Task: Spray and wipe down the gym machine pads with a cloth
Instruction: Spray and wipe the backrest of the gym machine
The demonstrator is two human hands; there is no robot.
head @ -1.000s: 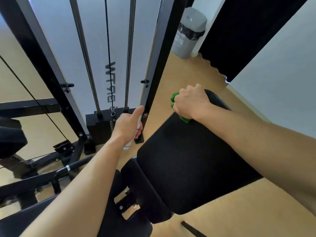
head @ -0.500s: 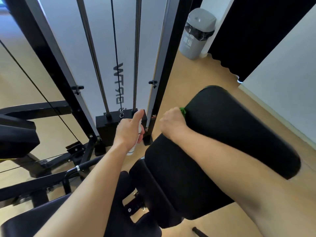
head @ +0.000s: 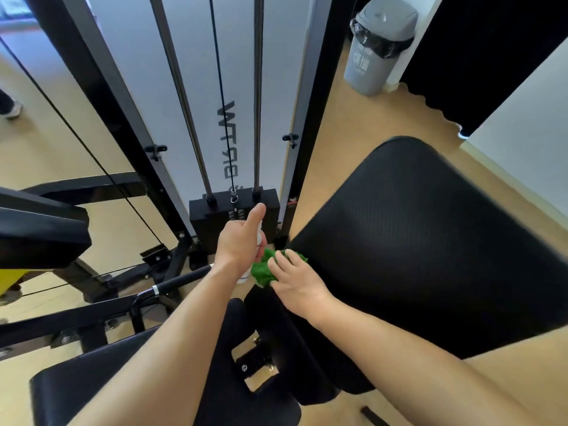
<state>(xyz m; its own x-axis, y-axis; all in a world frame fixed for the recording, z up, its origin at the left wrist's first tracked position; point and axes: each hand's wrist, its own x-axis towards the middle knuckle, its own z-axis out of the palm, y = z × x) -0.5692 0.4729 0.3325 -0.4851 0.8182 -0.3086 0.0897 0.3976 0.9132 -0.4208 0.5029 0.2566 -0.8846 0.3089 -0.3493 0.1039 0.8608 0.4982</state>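
A large black back pad (head: pixel 430 241) fills the right half of the view, tilted up from a black seat pad (head: pixel 129 392) at the bottom left. My right hand (head: pixel 295 281) presses a bunched green cloth (head: pixel 264 269) against the pad's near left corner, fingers spread over it. My left hand (head: pixel 239 241) grips a small white spray bottle (head: pixel 261 238), mostly hidden by the palm, thumb raised. The two hands almost touch.
Behind the hands stands the black weight stack (head: pixel 233 216) with steel guide rods (head: pixel 257 96) and a cable. A grey lidded bin (head: pixel 379 44) stands at the far right by a black curtain. More black machine frame (head: pixel 43 222) lies to the left.
My right hand has dragged the green cloth from the far top of the back pad down to its near left corner, and its fingers have spread. The left hand stays on the bottle.
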